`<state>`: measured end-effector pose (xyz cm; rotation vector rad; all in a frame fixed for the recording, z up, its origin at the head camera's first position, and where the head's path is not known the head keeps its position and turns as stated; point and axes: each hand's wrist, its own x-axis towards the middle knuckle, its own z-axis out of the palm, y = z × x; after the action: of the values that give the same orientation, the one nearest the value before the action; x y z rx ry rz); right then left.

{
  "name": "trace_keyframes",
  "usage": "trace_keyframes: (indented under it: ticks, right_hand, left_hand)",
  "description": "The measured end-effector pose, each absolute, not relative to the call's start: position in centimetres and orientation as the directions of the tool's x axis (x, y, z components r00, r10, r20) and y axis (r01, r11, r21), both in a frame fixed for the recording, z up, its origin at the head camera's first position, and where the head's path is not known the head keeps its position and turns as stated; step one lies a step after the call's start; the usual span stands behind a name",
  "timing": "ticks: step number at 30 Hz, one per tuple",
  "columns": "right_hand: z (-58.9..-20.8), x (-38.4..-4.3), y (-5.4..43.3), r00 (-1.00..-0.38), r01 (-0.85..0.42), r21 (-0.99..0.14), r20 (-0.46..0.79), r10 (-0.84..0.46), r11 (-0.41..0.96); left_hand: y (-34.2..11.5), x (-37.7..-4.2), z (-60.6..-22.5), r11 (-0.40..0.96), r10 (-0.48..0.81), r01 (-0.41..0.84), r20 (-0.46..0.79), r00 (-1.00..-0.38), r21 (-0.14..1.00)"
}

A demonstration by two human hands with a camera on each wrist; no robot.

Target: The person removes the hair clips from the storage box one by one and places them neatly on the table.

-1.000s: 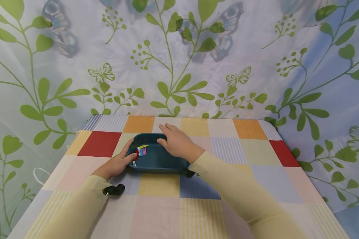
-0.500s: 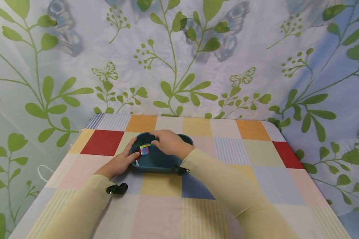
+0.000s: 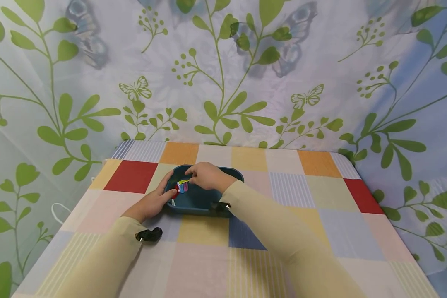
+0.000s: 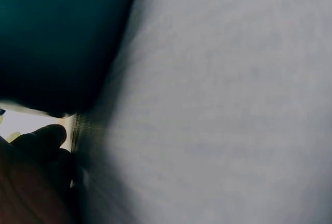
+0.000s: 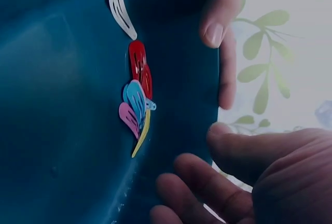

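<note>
A dark teal plastic basin (image 3: 199, 200) sits on the table. My left hand (image 3: 152, 203) grips its left rim, thumb inside and fingers along the outer wall. Over the basin hovers my right hand (image 3: 207, 176), fingers loosely bent and apart, holding nothing. Snap hair clips lie near the basin's left end. In the right wrist view they form a line: a white clip (image 5: 122, 14), red clips (image 5: 138, 60), blue clips (image 5: 136, 99), a pink clip (image 5: 129, 117) and a yellow clip (image 5: 141, 135). The right fingertips are close to the yellow end, apart from it.
A patchwork cloth (image 3: 201, 265) covers the table. Behind it hangs a leaf-and-butterfly curtain (image 3: 223, 82). Black wrist mounts (image 3: 149, 235) stick out from both sleeves. A white cable (image 3: 58, 212) loops beyond the table's left edge.
My right hand has come left and down from the basin's far rim toward the hair clips, and its fingers have bent. The left hand stays on the basin's rim. The head view has shifted slightly.
</note>
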<state>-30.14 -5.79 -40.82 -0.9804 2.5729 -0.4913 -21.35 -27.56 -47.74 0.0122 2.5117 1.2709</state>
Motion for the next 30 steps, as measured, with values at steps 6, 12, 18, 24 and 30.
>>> trace_keyframes:
  ticks: [6,12,18,24,30]
  right_hand:
    - [-41.5,-31.1,-6.3,-0.697,-0.558,-0.424,-0.227,-0.680,0.713]
    - [-42.6,-32.1,-6.6,-0.689,-0.552,-0.434,-0.243,-0.683,0.712]
    - [-44.1,-32.6,-7.0,-0.639,-0.612,-0.408,-0.248,-0.728,0.677]
    - [-45.4,-32.8,-7.3,-0.623,-0.630,-0.427,-0.220,-0.751,0.648]
    - [-46.2,-32.9,-7.4,-0.626,-0.618,-0.449,-0.216,-0.749,0.646]
  left_hand:
    - [-27.6,-21.3,-47.7,0.598,0.147,-0.136,-0.274,-0.950,0.790]
    - [-27.5,-21.2,-47.7,0.600,0.145,-0.133,-0.271,-0.952,0.789]
    - [-27.4,-21.0,-47.7,0.587,0.142,-0.146,-0.278,-0.950,0.797]
    - [-27.3,-20.9,-47.8,0.584,0.146,-0.134,-0.266,-0.953,0.801]
    - [-27.3,-20.9,-48.0,0.604,0.144,-0.126,-0.263,-0.954,0.787]
